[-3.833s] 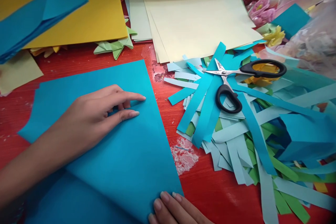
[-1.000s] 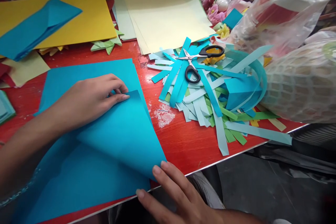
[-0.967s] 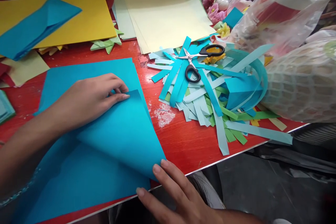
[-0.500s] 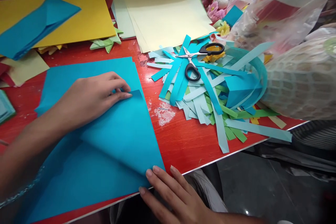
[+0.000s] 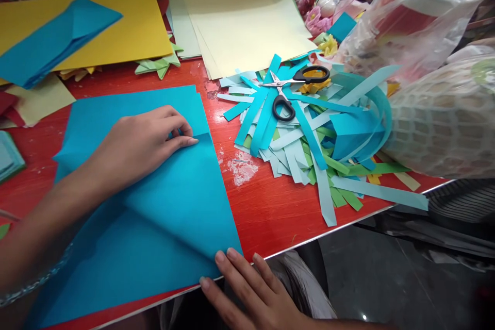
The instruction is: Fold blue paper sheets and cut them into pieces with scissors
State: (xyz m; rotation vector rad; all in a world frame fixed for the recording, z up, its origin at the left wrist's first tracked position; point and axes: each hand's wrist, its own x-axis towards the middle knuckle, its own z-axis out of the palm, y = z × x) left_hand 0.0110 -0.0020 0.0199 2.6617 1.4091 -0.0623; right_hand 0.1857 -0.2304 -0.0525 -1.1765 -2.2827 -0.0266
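A large blue paper sheet (image 5: 185, 185) lies on the red table, partly folded over, with its flap raised along a diagonal crease. My left hand (image 5: 143, 139) reaches across it from the left, fingers curled and thumb at the flap's upper corner, pinching the paper there. Another blue layer shows beneath and beyond that corner. My right hand (image 5: 255, 289) is at the near table edge, fingers spread, with its fingertips resting on the sheet's lower right corner.
Black-handled scissors (image 5: 282, 87) lie spread on a heap of paper strips (image 5: 294, 149). Behind are cream sheets (image 5: 247, 20), a yellow sheet (image 5: 127, 26) and a folded blue paper (image 5: 77, 31). Plastic bags (image 5: 444, 118) stand at right, beside the table edge.
The left hand's thumb has shifted slightly to the right along the flap's edge. The right hand has slid slightly left and down. The view has moved a little.
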